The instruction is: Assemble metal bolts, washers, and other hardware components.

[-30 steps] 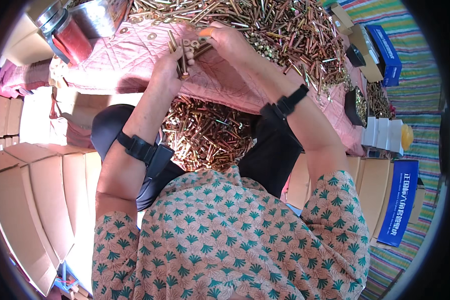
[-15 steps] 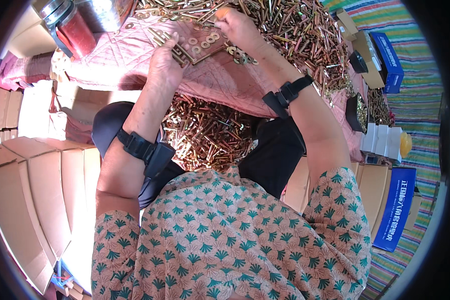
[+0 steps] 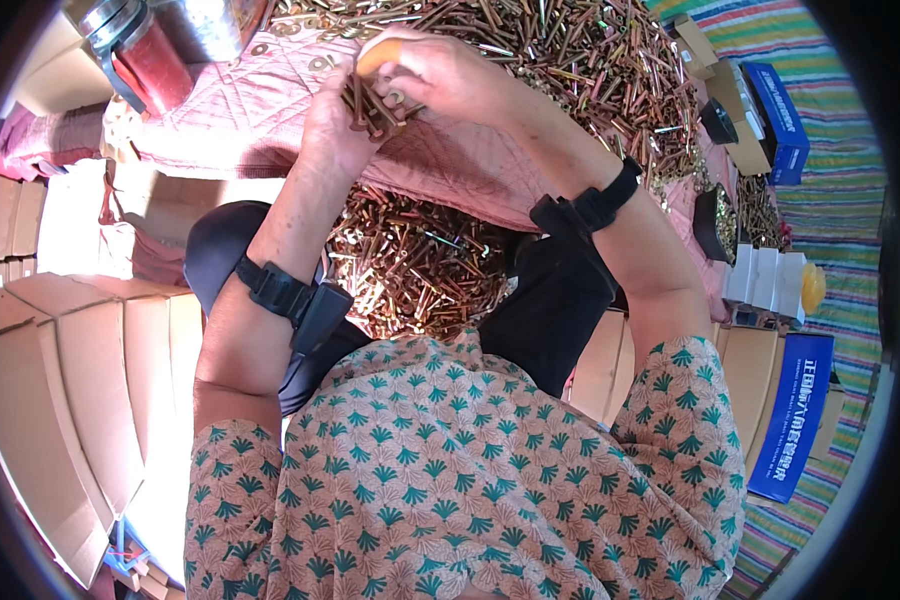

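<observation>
My left hand [image 3: 332, 130] is closed round a bunch of brass-coloured bolts [image 3: 374, 118], heads toward me, over the pink quilted cloth [image 3: 230, 105]. Right above them is my right hand [image 3: 445, 78], its fingers bent at the bolts' far ends. An orange cover [image 3: 379, 56] wraps one of its fingers. What those fingertips pinch is too small and shaded to name. A few flat washers [image 3: 321, 63] lie on the cloth beyond my left hand.
A large heap of bolts [image 3: 600, 75] covers the far side, and another pile [image 3: 415, 265] lies between my knees. A red flask [image 3: 155, 65] stands at far left. Cardboard boxes [image 3: 100, 360] line the left; a blue box [image 3: 790, 415] stands at right.
My right hand has come left and nearer, from the heap to the bolts in my left hand. It now shades them and covers the washers that lay between.
</observation>
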Available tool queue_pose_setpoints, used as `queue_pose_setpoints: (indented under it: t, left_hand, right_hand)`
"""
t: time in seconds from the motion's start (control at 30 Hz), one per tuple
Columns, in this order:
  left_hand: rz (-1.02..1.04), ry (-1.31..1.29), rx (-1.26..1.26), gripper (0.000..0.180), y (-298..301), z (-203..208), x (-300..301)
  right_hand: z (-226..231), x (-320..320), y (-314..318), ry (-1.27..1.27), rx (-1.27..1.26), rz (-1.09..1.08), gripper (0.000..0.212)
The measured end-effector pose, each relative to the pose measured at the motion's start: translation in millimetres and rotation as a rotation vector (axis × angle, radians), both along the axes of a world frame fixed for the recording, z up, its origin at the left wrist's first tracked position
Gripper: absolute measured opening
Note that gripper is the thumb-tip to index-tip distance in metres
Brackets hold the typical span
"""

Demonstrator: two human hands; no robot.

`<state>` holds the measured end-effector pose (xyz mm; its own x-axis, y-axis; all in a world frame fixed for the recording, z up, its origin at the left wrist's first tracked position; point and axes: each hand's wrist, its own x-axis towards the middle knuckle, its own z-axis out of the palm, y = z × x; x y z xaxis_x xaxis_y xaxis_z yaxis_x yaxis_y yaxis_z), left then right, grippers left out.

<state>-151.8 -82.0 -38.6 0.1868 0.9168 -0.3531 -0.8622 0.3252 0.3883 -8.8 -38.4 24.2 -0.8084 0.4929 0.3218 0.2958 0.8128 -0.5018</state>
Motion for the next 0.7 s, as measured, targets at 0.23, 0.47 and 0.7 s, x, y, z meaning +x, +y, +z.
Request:
queue_pose_setpoints:
  t: [0.23, 0.47, 0.7]
  left_hand:
    - [0.186, 0.044, -0.060, 0.010, 6.5, -6.2, -2.8]
    - [0.159, -0.016, -0.023, 0.010, 6.4, -14.8, -9.3]
    - [-0.132, 0.181, 0.069, 0.021, -1.5, -7.6, 8.9]
  right_hand:
    - [-64.6, 39.8, 15.3, -0.310, 0.319, -0.181, 0.018]
    - [-53.2, 44.2, 15.7, -0.175, 0.184, -0.352, 0.016]
    - [0.6, 29.3, 14.0, 0.186, -0.690, -0.513, 0.017]
